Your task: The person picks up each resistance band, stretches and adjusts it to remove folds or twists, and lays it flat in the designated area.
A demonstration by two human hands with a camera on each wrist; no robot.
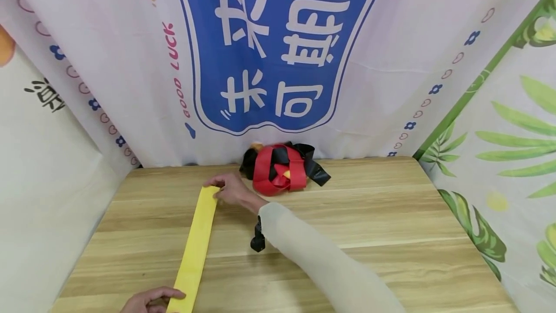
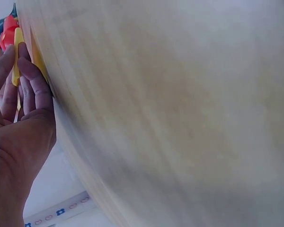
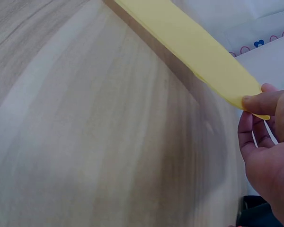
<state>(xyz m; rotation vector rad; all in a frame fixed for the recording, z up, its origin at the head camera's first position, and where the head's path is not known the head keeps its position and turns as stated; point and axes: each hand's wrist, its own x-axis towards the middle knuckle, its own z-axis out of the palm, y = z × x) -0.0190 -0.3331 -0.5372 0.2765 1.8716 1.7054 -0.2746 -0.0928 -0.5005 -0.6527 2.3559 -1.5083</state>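
A long, flat yellow band [image 1: 194, 248] stretches across the left part of the table, from the front edge of the head view towards the back. My right hand [image 1: 232, 190] pinches its far end between thumb and fingers. In the right wrist view that hand [image 3: 274, 156] holds the band [image 3: 199, 54] above the wood, and the layered edge suggests it is folded. At the near end, my left hand [image 1: 152, 298] grips the band's left edge. The left wrist view shows the yellow band [image 2: 17, 61] between the thumb and fingers of this hand [image 2: 23, 132].
A tangled bundle of red band [image 1: 262, 173] and black band [image 1: 319, 176] lies at the table's back edge, just right of my right hand. The wooden table [image 1: 369, 216] meets a printed cloth [image 1: 369, 124] at the back, with more cloth on both sides.
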